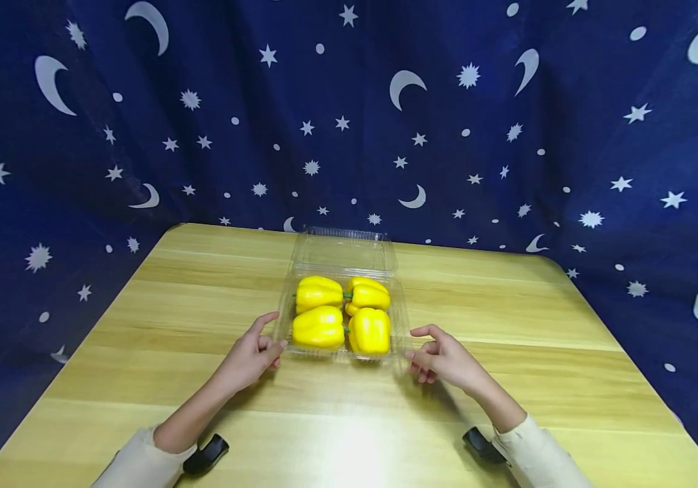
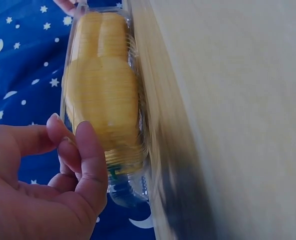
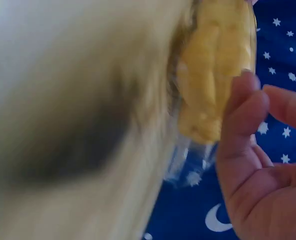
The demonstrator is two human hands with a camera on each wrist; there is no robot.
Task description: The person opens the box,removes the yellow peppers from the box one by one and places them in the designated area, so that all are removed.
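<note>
A person's left hand (image 1: 250, 356) and right hand (image 1: 444, 357), both loosely parted, are flanking, seemingly touching without gripping, a hinged, clear plastic box (image 1: 344, 256) holding four yellow bell peppers (image 1: 318, 328) toward the pale wooden table's (image 1: 507, 305) far edge.

in the head view, the left sleeve (image 1: 148, 461) runs off at seven o'clock, the right sleeve (image 1: 541, 454) at five, and the table (image 1: 160, 379) is cut off at six. whether the left hand (image 1: 245, 359) and right hand (image 1: 446, 359) pinch the clear box (image 1: 345, 256) cannot be told. the left wrist view crops the left hand at eight o'clock; the peppers (image 1: 318, 327) blur behind the box's side. the right wrist view smears the table at nine and cuts the box at one.
</note>
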